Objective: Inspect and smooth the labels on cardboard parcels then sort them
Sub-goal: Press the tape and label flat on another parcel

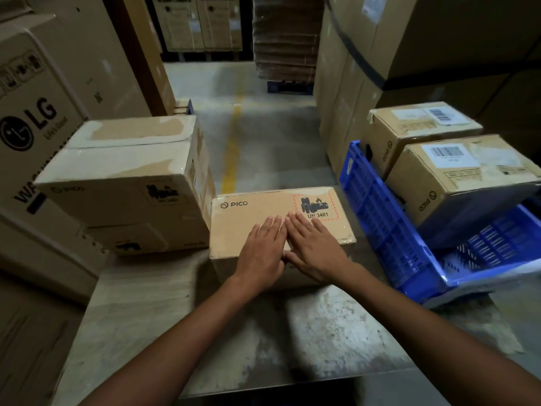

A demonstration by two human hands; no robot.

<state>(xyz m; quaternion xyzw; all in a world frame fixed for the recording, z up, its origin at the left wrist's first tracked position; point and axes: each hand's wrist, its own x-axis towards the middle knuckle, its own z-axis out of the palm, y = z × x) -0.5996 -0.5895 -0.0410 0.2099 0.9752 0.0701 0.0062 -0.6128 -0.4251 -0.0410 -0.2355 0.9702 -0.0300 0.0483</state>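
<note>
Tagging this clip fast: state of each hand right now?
Left hand: open, fingers flat on the PICO parcel.
Right hand: open, flat on the same parcel, holding nothing.

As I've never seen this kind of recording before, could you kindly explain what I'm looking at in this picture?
There is no machine here: a person wears a camera on the head, so this one picture looks forward and down at their own arms. The left hand and right hand lie flat, side by side, on a PICO parcel standing on a worn table, by its UN 3481 label. Nothing is held. To the left are stacked parcels; to the right, a blue crate and two parcels with barcode labels.
</note>
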